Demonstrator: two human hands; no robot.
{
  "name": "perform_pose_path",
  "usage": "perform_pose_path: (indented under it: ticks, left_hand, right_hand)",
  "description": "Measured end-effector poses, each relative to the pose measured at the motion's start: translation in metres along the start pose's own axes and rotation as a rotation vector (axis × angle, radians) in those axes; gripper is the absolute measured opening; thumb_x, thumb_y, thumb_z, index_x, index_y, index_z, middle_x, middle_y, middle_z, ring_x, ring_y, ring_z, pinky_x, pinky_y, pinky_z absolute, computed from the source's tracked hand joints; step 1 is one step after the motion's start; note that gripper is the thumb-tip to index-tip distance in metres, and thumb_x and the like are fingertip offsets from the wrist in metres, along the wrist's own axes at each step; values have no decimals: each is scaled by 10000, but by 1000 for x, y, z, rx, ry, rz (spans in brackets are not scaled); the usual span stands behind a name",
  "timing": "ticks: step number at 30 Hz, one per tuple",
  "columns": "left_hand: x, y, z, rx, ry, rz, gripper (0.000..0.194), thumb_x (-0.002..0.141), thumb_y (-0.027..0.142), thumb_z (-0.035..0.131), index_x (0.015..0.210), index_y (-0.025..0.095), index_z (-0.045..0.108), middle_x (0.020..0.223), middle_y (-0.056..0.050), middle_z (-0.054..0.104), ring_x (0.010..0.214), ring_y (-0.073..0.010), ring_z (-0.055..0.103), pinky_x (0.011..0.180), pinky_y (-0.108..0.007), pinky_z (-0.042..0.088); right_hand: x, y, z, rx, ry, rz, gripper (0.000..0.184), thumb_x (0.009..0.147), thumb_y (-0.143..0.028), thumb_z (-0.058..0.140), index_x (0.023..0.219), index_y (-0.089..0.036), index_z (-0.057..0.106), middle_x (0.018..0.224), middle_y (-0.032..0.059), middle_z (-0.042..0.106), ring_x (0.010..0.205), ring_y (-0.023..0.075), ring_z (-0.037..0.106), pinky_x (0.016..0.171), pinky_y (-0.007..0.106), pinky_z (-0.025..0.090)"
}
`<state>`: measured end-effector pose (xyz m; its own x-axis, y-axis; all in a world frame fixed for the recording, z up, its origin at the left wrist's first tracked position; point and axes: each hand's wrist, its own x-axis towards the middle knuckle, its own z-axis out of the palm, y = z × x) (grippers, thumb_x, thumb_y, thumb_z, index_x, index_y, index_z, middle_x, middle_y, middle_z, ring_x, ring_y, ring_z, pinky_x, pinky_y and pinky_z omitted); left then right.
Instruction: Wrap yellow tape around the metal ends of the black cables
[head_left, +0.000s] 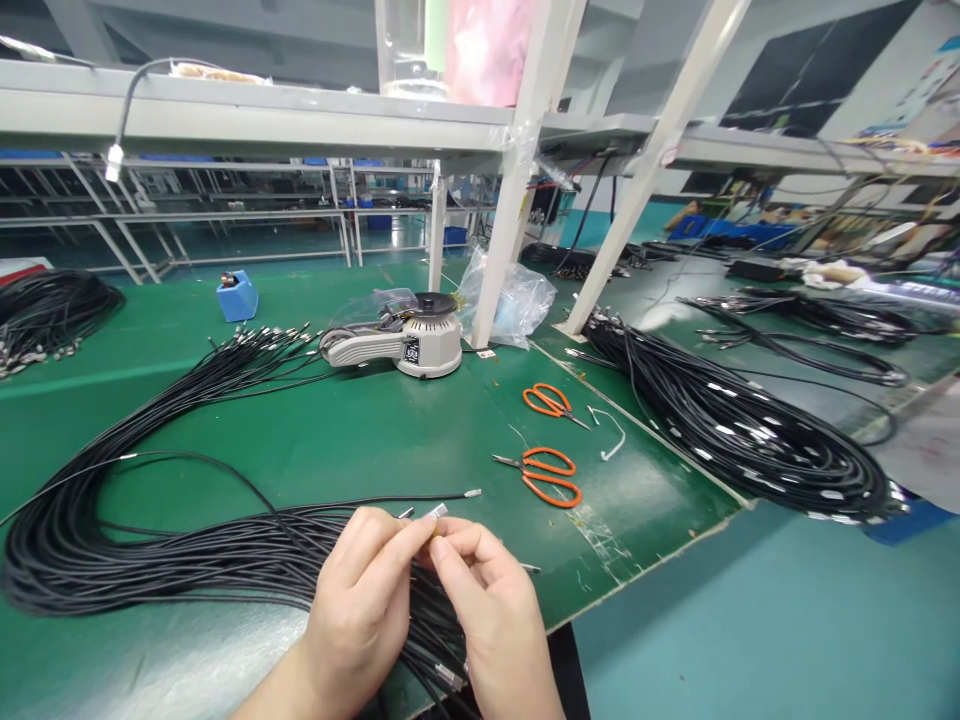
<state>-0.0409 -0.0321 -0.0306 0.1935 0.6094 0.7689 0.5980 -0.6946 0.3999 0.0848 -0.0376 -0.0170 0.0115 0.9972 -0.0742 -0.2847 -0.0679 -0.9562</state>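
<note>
My left hand [364, 590] and my right hand [495, 605] meet at the table's front, both closed with fingertips pinched together. Between them a small silver connector [439, 511] on a cable end pokes up. A tiny yellowish bit [435, 534] shows at the fingertips; what it is I cannot make out. Under and behind my hands runs a thick bundle of black cables [217, 555], looping left and back, with metal tips at its far end. Two orange-handled scissors [551, 478] lie to the right of my hands. My fingers hide most of the held cable end.
A round tape dispenser [429, 345] stands behind, near a shelf post [517, 180] and a clear plastic bag [514, 300]. A small blue holder [237, 297] is at back left. Another coiled cable bundle [750, 430] lies right. The green table's edge [652, 570] runs along the front right.
</note>
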Motion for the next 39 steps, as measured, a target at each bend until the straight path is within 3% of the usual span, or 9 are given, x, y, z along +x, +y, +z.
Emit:
perform_pose_path:
  ticks: [9, 18, 26, 39]
  left_hand:
    - [10, 5, -2, -89, -93, -389, 136, 875, 142, 493, 858, 201, 614, 786, -19, 628, 718, -138, 607, 637, -243, 496]
    - [16, 9, -6, -350, -200, -868, 212, 826, 355, 540, 696, 194, 586, 608, 37, 566, 429, -99, 521, 444, -218, 428]
    - [21, 11, -5, -476, -249, -1018, 272, 810, 433, 534, 708, 182, 557, 504, 66, 498, 411, -96, 484, 487, -230, 376]
    - [25, 13, -7, -720, -188, -1145, 327, 739, 472, 620, 672, 162, 542, 501, 74, 468, 371, -82, 501, 431, -201, 352]
  right_hand:
    - [3, 9, -1, -137, 32, -49, 224, 770, -389, 648, 743, -167, 623, 716, 24, 651, 695, 172, 597, 665, 264, 488]
    - [7, 14, -2, -243, 42, -92, 188, 798, -353, 608, 722, -182, 613, 700, 28, 653, 670, 180, 602, 633, 277, 481]
    - [5, 9, -2, -316, 39, -137, 163, 816, -324, 589, 718, -194, 606, 701, 22, 665, 664, 180, 619, 634, 272, 487]
    - [8, 9, 0, -349, 14, -187, 147, 822, -291, 558, 728, -188, 602, 699, 22, 656, 657, 169, 613, 641, 274, 482]
